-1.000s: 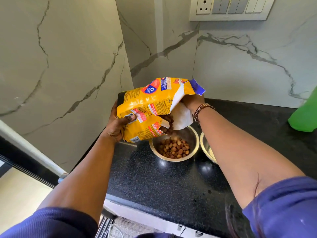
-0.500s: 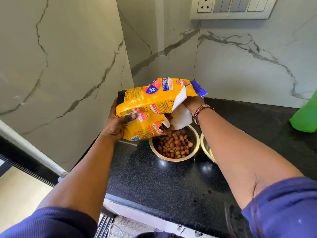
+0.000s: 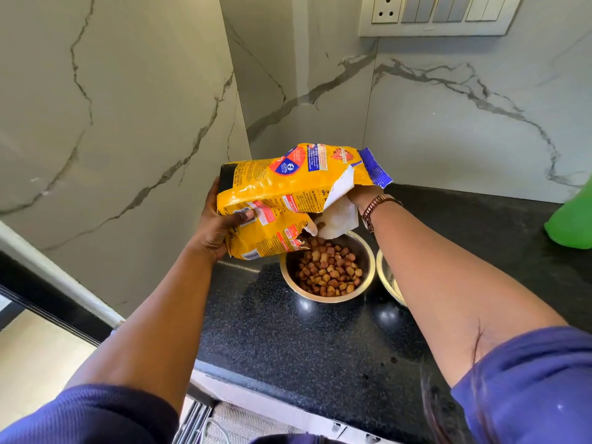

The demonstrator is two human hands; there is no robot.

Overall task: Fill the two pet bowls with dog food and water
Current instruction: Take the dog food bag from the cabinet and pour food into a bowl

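A yellow dog food bag (image 3: 288,187) is tipped over a steel pet bowl (image 3: 368,261) on the black counter, its torn mouth facing down. My left hand (image 3: 217,225) grips the bag's lower end, thumb on the front. My right hand (image 3: 360,193), with a watch on the wrist, holds the torn top edge; its fingers are mostly hidden by the bag. Brown kibble (image 3: 330,272) fills much of the bowl. A second steel bowl (image 3: 386,277) stands just right of it, largely hidden behind my right forearm; its contents cannot be seen.
The black granite counter (image 3: 288,341) sits in a corner of marble walls, with its front edge near me. A green object (image 3: 573,219) stands at the right edge. A switch panel (image 3: 435,14) is on the wall above.
The heap of kibble in the bowl has grown. The bag has stayed tipped over the bowl in both hands, shifting only slightly.
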